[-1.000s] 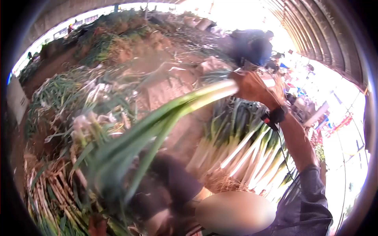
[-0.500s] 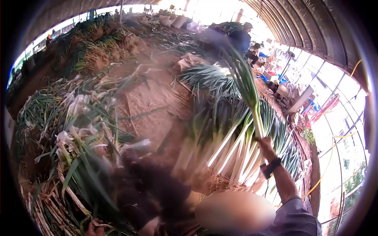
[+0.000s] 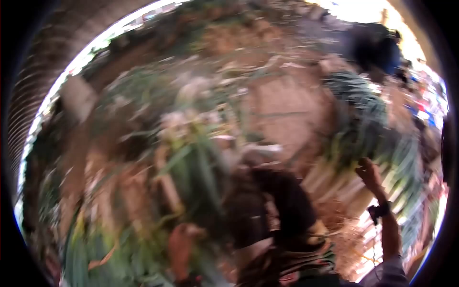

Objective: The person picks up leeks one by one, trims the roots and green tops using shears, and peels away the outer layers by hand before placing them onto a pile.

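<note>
Two grips I cannot tell, left hand by leaves, right hand over leeks along the ground's right edge: seemingly mid-handling, needing steadiness next.

1. The brown ground is being viewed from the person's head, forward and down.
2. The left hand and right hand are being framed close, the ribbed roof farther off.
</note>
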{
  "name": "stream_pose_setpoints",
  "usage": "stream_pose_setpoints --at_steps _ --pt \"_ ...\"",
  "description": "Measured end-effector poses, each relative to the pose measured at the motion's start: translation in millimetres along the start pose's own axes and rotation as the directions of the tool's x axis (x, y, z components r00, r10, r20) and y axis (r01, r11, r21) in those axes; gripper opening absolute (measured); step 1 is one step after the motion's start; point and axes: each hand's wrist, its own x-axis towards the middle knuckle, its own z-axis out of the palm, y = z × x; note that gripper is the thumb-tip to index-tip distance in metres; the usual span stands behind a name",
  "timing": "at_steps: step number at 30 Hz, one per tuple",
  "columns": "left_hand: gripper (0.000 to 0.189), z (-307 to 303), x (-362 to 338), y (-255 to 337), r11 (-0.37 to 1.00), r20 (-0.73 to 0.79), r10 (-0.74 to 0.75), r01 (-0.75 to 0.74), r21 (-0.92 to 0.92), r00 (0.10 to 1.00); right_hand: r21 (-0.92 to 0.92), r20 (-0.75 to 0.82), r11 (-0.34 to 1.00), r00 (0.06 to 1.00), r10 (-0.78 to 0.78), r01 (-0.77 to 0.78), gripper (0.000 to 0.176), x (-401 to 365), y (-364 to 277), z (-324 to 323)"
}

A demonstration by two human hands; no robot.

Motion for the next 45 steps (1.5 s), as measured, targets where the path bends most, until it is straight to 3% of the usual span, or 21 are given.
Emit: stream_pose_setpoints --at_steps 1,4,5,7,10,11,13,14,16,20,22,24,27,30,33,36,39,42,45 --pt "0.030 -3.6 6.9 -20.1 0.999 -0.022 0.034 -0.034 0.003 0.999 0.026 0.030 0.983 0.983 -0.180 0.180 0.032 16.1 -27.7 17.7" --pt "0.033 -11.5 16.5 -23.9 0.990 -0.160 0.044 -0.021 0.143 0.986 0.153 0.242 0.956 0.928 -0.283 0.251 0.033 26.8 -182.4 56.9" --pt "0.030 -15.4 24.9 -32.0 0.986 -0.189 0.095 -0.066 0.156 0.977 0.220 0.256 0.920 0.891 -0.375 0.324 0.034 31.7 -204.5 81.9" --pt "0.029 -19.9 37.8 -32.7 0.978 -0.253 0.032 0.023 0.208 0.967 0.235 0.292 0.809 0.755 -0.587 0.539 0.033 29.5 -268.7 109.0" --pt "0.029 -15.3 53.6 -22.2 0.939 -0.288 0.062 0.042 0.342 0.956 0.224 0.370 0.660 0.564 -0.738 0.717 0.030 16.4 -322.9 141.0" --pt "0.029 -12.2 60.3 -19.0 0.932 -0.303 0.071 0.046 0.361 0.950 0.226 0.318 0.550 0.472 -0.822 0.804 0.029 16.3 -319.5 160.9" --pt "0.028 -5.6 68.5 -16.9 0.917 -0.326 0.079 0.059 0.394 0.942 0.312 0.409 0.577 0.441 -0.799 0.755 0.028 5.5 -332.0 167.3" --pt "0.029 -5.4 70.8 -26.6 0.902 -0.291 0.189 -0.049 0.429 0.938 0.308 0.441 0.586 0.433 -0.786 0.750 0.027 1.9 -325.8 173.1" --pt "0.031 -2.9 66.9 -21.7 0.910 -0.322 0.194 -0.047 0.413 0.927 0.295 0.500 0.607 0.422 -0.756 0.738 0.026 -1.5 -311.0 187.4" --pt "0.033 3.8 43.5 6.2 0.910 -0.387 0.200 -0.024 0.414 0.900 0.240 0.421 0.620 0.495 -0.760 0.747 0.019 -11.3 -314.3 186.9" --pt "0.032 4.4 29.9 -5.9 0.785 -0.296 0.315 -0.072 0.615 0.902 0.189 0.454 0.629 0.501 -0.737 0.754 0.018 -11.8 -315.5 186.4" --pt "0.038 10.4 26.6 -33.5 0.817 -0.306 0.107 0.092 0.570 0.946 0.167 0.466 0.626 0.498 -0.731 0.762 0.017 -12.3 -316.0 187.3" --pt "0.060 26.6 25.1 -60.5 0.636 -0.322 0.082 0.200 0.745 0.943 0.155 0.471 0.613 0.487 -0.735 0.775 0.016 -12.1 -314.5 188.1" --pt "0.083 33.5 29.3 -85.8 0.677 -0.313 0.168 0.121 0.726 0.935 0.121 0.501 0.617 0.489 -0.714 0.778 0.014 -12.7 -311.9 188.9" --pt "0.093 37.2 37.8 -92.6 0.578 -0.308 0.077 0.209 0.789 0.948 0.111 0.504 0.618 0.492 -0.710 0.779 0.013 -12.8 -308.8 189.0" --pt "0.091 46.3 40.9 -69.2 0.458 -0.382 0.149 0.279 0.844 0.912 0.130 0.468 0.608 0.492 -0.734 0.783 0.013 -13.8 -306.7 189.4" --pt "0.086 26.1 36.7 -0.7 0.660 -0.363 -0.308 0.473 0.584 0.879 0.141 0.459 0.602 0.487 -0.744 0.786 0.013 -13.0 -307.6 187.0" --pt "0.077 5.0 24.5 -8.4 0.819 -0.371 -0.215 0.374 0.436 0.903 0.111 0.487 0.610 0.492 -0.722 0.785 0.015 -13.1 -312.0 187.3" --pt "0.073 -5.6 6.4 11.0 0.841 -0.342 -0.120 0.279 0.464 0.932 0.139 0.488 0.636 0.506 -0.711 0.759 0.020 -12.3 -315.3 185.8"
